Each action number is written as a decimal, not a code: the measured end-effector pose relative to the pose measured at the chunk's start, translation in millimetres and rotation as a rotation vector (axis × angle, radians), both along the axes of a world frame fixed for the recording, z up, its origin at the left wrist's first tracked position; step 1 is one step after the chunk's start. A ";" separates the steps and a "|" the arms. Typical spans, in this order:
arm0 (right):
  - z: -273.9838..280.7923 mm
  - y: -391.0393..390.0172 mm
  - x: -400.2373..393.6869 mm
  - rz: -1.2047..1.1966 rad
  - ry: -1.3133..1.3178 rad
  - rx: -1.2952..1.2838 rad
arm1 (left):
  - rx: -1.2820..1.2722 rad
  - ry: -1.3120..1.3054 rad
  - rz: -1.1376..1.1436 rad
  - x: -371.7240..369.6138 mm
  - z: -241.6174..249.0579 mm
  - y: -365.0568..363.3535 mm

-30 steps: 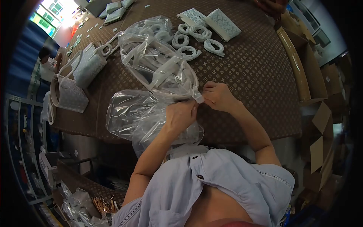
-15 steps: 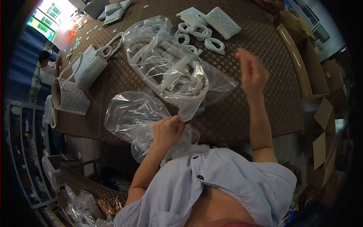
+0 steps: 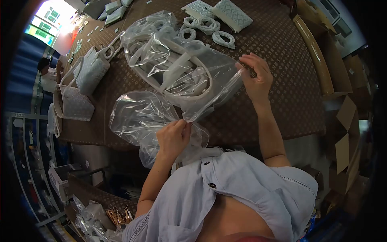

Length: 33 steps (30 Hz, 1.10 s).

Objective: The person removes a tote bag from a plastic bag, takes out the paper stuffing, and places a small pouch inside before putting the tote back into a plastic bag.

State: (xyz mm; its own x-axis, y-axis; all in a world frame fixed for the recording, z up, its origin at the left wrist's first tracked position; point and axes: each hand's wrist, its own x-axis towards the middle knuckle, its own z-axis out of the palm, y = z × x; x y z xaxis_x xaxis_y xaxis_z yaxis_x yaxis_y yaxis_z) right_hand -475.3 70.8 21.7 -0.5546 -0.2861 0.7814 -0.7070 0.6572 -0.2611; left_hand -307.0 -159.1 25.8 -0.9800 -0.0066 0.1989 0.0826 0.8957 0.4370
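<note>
A clear plastic bag (image 3: 177, 68) full of long white straps lies on the brown patterned table (image 3: 278, 92). My left hand (image 3: 173, 137) pinches the bag's near corner at the table's front edge. My right hand (image 3: 256, 78) grips the bag's right corner, and the open edge is stretched between both hands. A second, crumpled clear bag (image 3: 139, 119) lies under my left hand and hangs over the table edge.
Coiled white straps (image 3: 203, 26) and two teal patterned pouches (image 3: 231, 14) lie at the far side. Patterned handbags (image 3: 82, 76) stand at the left. Cardboard boxes (image 3: 334, 80) line the right. Another person (image 3: 46, 72) sits far left.
The bag's tied mouth has come undone. My right hand let go, rose in the air, then came down and took the bag's right corner, spreading the opening wide.
</note>
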 end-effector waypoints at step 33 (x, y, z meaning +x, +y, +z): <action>-2.7 -11.9 55.8 0.224 -0.960 -0.364 | 0.599 0.347 0.278 -176.6 41.1 -195.6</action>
State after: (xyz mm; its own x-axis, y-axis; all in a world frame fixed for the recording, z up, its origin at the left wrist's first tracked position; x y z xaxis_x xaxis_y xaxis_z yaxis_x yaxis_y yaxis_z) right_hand -419.5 58.9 19.0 -0.9502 -0.2949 0.1011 -0.1943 0.3063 -0.9319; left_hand -483.6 -354.7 66.9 -0.8077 -0.4500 0.3809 0.1097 0.5201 0.8470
